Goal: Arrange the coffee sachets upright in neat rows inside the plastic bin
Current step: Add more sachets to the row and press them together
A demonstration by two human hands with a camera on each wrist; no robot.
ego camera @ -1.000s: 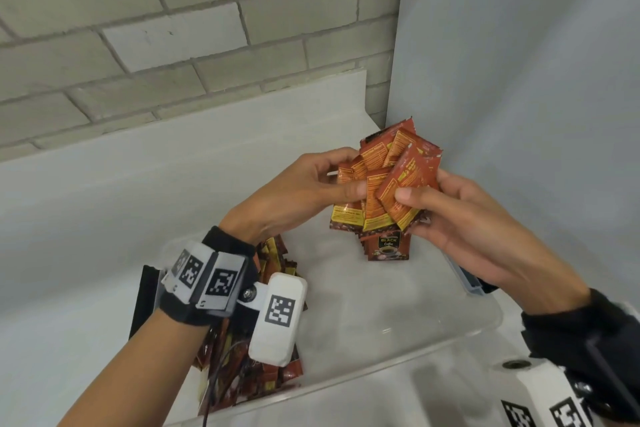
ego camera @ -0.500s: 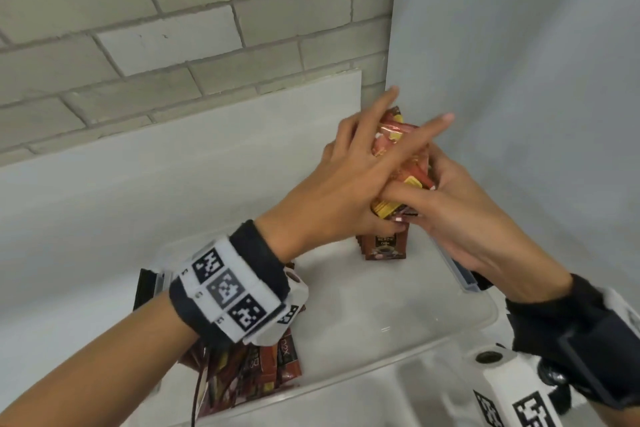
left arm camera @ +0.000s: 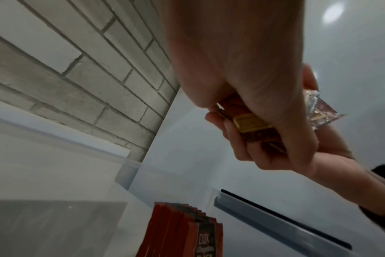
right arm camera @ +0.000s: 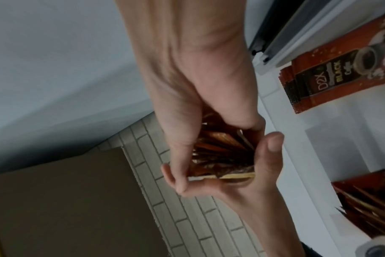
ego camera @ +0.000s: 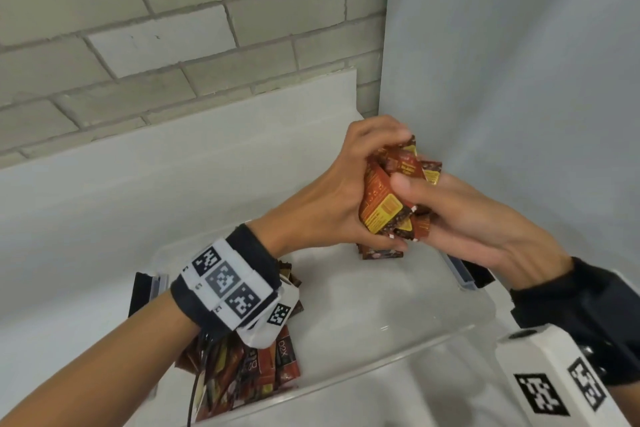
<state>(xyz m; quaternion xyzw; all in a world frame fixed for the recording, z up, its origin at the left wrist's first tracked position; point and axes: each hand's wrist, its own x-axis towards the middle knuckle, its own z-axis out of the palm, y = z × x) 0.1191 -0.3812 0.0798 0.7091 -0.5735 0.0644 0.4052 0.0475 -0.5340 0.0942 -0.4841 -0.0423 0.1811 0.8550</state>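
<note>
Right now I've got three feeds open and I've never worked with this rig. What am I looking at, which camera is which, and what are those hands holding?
There is no machine here: a person works with bare hands and wears three cameras. The big picture comes from the head camera, looking down. The other two come from cameras strapped to each wrist, looking along the hand, so they appear tilted.

The left hand and the right hand together grip one bundle of coffee sachets, held above a clear plastic bin. The sachets in the bundle lie unevenly against each other.

Inside the bin, a short row of sachets already stands upright at the far end. A loose pile of sachets lies at the near left, partly hidden under the left wrist. Behind are a brick wall and a plain grey panel.
</note>
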